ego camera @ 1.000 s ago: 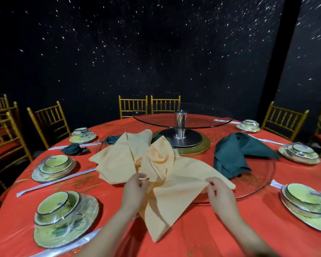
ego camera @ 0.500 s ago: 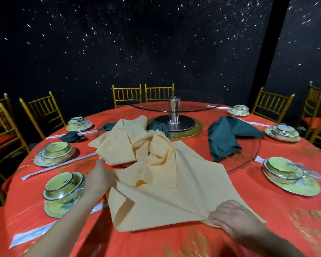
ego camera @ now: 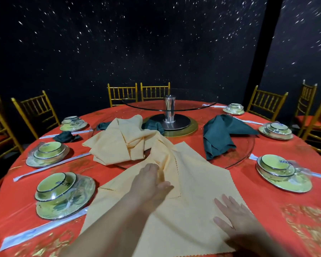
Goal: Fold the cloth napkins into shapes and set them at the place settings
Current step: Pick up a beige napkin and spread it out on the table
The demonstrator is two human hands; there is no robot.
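On red table (ego camera: 267, 210), six settings (ego camera: 63, 193) (ego camera: 48, 153) (ego camera: 73, 123) (ego camera: 233, 109) (ego camera: 276, 129) (ego camera: 282, 172), two hands (ego camera: 150, 182) (ego camera: 235, 217)

From my remote seat this looks like a restaurant banquet room: a big round red-clothed surface (ego camera: 267, 201), a clear glass turntable on a steel post (ego camera: 169, 108), gold slat-back chairs (ego camera: 266, 102), plastic-wrapped green bowl-and-plate sets (ego camera: 63, 193) and black star-speckled walls (ego camera: 137, 43).

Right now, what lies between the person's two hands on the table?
Only the yellow napkin: a flat stretch with one zigzag-cut edge lapped over it, between the left hand and right hand. The head view shows it.
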